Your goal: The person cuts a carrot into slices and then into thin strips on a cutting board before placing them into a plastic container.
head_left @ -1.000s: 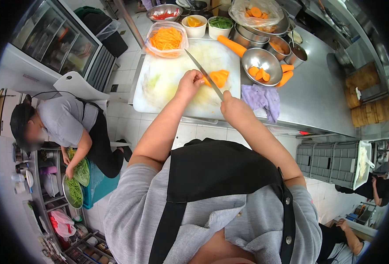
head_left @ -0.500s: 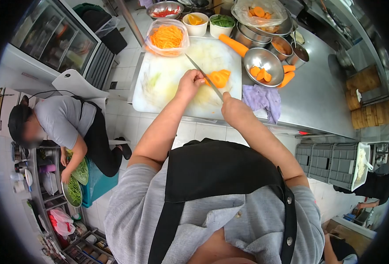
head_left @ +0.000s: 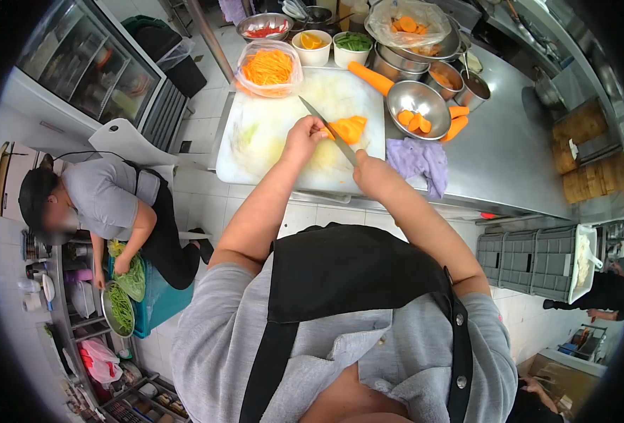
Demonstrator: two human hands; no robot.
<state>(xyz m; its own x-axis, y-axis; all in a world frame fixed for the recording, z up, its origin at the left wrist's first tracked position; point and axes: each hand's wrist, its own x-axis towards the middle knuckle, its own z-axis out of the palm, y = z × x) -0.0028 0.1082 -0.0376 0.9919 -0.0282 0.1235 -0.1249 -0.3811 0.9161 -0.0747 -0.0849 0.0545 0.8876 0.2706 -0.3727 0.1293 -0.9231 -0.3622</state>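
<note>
Fingers of the left hand (head_left: 303, 138) are curling down onto the carrot slices (head_left: 348, 128), pinning the stack against the white cutting board (head_left: 270, 134). The right hand (head_left: 372, 173) is clenching the handle of the knife (head_left: 326, 129), whose blade is running diagonally up and to the left, passing between the left fingertips and the bulk of the stack. The slices are lying near the middle of the board, just right of the left fingertips and beyond the right hand; the left hand is the nearer of the two, already touching them. The stack's long axis is lying roughly across the blade.

Hard to make out: the blade's edge where it is meeting the carrot, and the knife handle, which is hidden inside the fist. A whole carrot (head_left: 370, 77) is resting at the board's far right corner, beside a steel bowl (head_left: 419, 101) of carrot chunks. A purple cloth (head_left: 419, 159) is lying just right of the board. A co-worker is crouching at lower left over greens.
</note>
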